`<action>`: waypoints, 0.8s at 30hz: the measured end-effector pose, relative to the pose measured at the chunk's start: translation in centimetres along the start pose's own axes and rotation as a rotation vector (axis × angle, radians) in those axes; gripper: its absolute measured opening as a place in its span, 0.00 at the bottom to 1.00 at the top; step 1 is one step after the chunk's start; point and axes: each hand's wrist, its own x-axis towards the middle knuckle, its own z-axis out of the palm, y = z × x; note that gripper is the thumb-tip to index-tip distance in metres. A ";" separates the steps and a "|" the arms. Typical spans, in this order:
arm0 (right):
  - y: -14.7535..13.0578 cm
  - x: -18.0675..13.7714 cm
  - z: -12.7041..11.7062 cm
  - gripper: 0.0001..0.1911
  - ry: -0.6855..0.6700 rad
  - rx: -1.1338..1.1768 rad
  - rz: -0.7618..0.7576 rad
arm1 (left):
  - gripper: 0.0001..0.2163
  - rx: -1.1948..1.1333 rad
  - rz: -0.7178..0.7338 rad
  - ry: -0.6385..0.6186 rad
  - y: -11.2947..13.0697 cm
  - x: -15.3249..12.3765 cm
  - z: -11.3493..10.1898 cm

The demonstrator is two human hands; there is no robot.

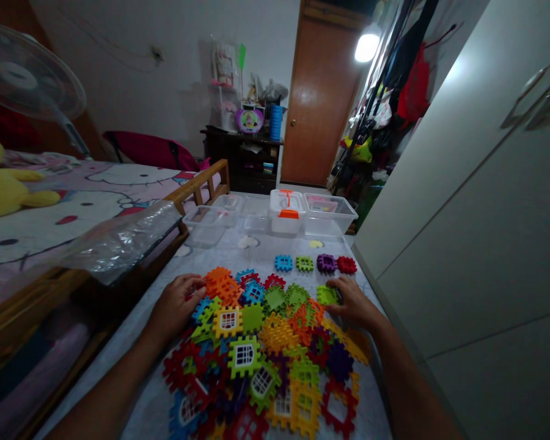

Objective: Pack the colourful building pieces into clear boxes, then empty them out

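Observation:
A heap of colourful interlocking plastic waffle tiles (266, 348) covers the near part of a pale patterned surface (256, 247). My left hand (176, 305) rests on the heap's left edge, fingers curled against an orange tile (222, 286). At the right edge of the heap, my right hand (352, 300) has its fingers closed on a light green tile (326, 296). Beyond the heap, a short row holds a blue tile (283, 263), a green tile (304, 264), a purple tile (326, 263) and a red tile (347, 264).
Clear plastic bins (330, 215) and a white box with an orange latch (286, 212) stand at the far end. A bed with a wooden frame (197, 186) lies left, a white wardrobe (476, 201) right. A fan (27, 73), a door (321, 98) and hanging bags are farther off.

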 end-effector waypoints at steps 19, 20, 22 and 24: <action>-0.3 -0.4 0.2 0.24 -0.004 -0.029 -0.016 | 0.17 -0.031 -0.015 0.009 -0.1 -0.1 0.2; -0.4 -0.4 0.1 0.23 0.019 -0.049 -0.015 | 0.17 -0.033 -0.016 0.015 -0.1 -0.1 0.2; -0.7 -0.1 -0.4 0.22 0.087 -0.092 -0.001 | 0.17 -0.037 -0.016 0.023 -0.1 -0.1 0.2; -1.1 0.6 -1.3 0.23 0.171 -0.130 0.007 | 0.16 -0.041 -0.015 0.021 0.0 -0.1 0.2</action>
